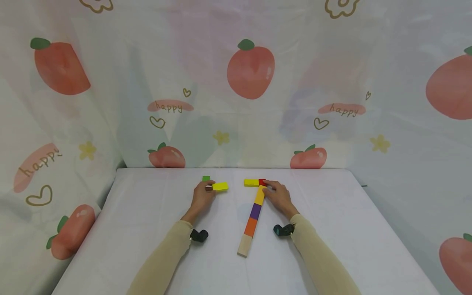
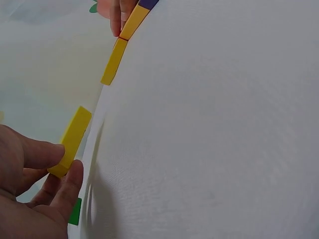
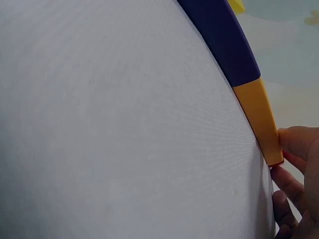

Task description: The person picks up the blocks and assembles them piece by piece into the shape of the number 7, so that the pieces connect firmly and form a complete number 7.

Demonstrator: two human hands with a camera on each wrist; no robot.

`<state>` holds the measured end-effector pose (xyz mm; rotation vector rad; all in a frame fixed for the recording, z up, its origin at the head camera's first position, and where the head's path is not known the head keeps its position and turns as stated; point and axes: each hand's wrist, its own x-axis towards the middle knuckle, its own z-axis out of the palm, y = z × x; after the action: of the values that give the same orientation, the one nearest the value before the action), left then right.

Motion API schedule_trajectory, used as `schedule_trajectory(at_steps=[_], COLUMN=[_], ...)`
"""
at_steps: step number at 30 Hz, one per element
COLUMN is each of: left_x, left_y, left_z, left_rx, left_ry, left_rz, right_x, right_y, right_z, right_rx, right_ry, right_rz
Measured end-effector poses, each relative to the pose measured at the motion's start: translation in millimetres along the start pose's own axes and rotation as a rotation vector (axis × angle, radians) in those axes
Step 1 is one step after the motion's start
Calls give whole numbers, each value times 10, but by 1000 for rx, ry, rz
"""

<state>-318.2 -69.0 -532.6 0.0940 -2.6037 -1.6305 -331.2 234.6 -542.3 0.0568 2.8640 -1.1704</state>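
My left hand (image 1: 203,196) pinches a yellow block (image 1: 220,187) between thumb and fingers; the left wrist view shows this yellow block (image 2: 75,134) tilted. Just behind that hand is a green block (image 1: 206,178), partly covered. My right hand (image 1: 279,194) pinches a small red block (image 1: 262,181) at the far end of a row of blocks, its thumb beside the amber block (image 3: 259,119). From there the row runs toward me through purple (image 1: 255,211), orange (image 1: 250,227) and plain wooden (image 1: 244,246) blocks. Another yellow block (image 1: 251,182) lies left of the red one.
A white cloth covers the table (image 1: 313,262). Its far edge meets a hanging curtain (image 1: 250,131) printed with fruit. More of the printed cloth hangs at both sides. Small dark devices are worn at both wrists.
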Motion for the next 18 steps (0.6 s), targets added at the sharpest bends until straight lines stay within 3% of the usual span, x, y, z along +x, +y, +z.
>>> schedule_trajectory(at_steps=[18], left_x=[97], left_y=[92], left_z=[200], left_rx=[-9], left_ry=[-21], left_rz=[-42], right_x=[7], right_y=[-4], right_z=[-3], right_rx=[-14], right_ry=[-9], right_rz=[5])
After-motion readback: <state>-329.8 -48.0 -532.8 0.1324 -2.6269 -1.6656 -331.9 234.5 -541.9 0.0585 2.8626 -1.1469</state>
